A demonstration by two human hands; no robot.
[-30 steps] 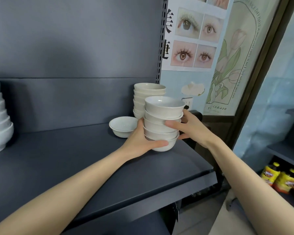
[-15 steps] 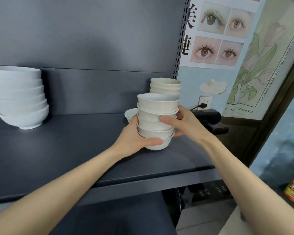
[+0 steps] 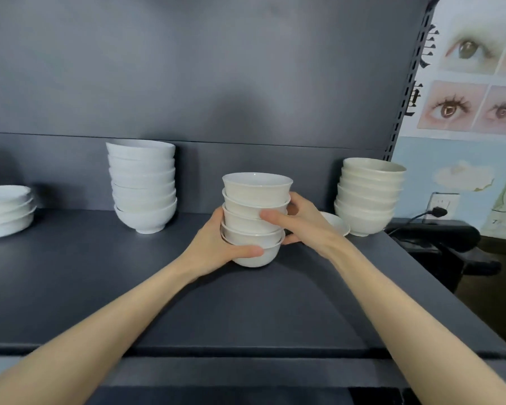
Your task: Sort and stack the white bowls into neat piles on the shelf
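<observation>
Fingers [image 3: 246,252] of the left hand [image 3: 214,244] are curled round the base of a stack of 5 small white bowls [image 3: 256,197], while those of the right hand [image 3: 303,222] are wrapped round its middle from the other side. The stack is held upright, long axis vertical, mouths upward, at mid-shelf [image 3: 100,273]; contact with the shelf cannot be told. A taller pile of larger white bowls [image 3: 143,188] is seen to the left, a cream pile [image 3: 368,197] to the right, and 1 single bowl [image 3: 338,223] is partly hidden behind the right hand.
</observation>
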